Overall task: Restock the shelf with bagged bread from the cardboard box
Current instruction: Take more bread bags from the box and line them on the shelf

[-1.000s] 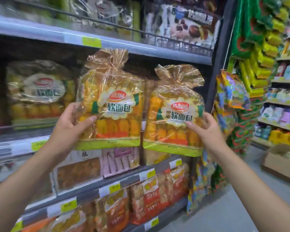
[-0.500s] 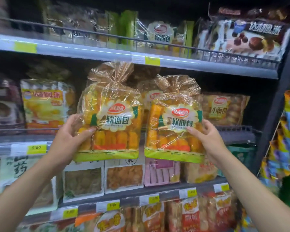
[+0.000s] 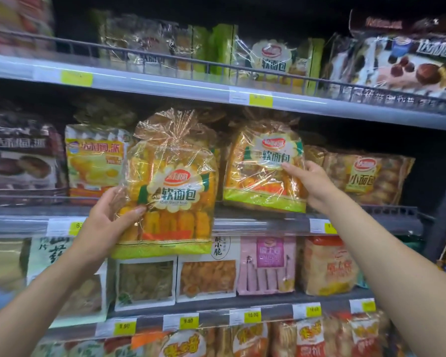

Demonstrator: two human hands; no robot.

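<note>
Gripping a clear, crinkly plastic bag of golden rolls with a green bottom band, the nearer bread bag [image 3: 170,191], the left hand [image 3: 111,217] curls round its lower left edge with the thumb across the front. This bag hangs upright in front of the grey metal shelf rail [image 3: 255,225], its base below the rail. The right hand [image 3: 309,181] grasps a matching bag, the farther bread bag [image 3: 264,171], by its right side, thumb on the white label. That bag tilts over the shelf with its green band just above the rail; whether it rests there I cannot tell. Above the left hand stands a yellow pie pack [image 3: 95,161]. Just right of the right hand lies an orange small-bread bag [image 3: 366,176]. Below the right hand stands a pink carton [image 3: 267,264].
</note>
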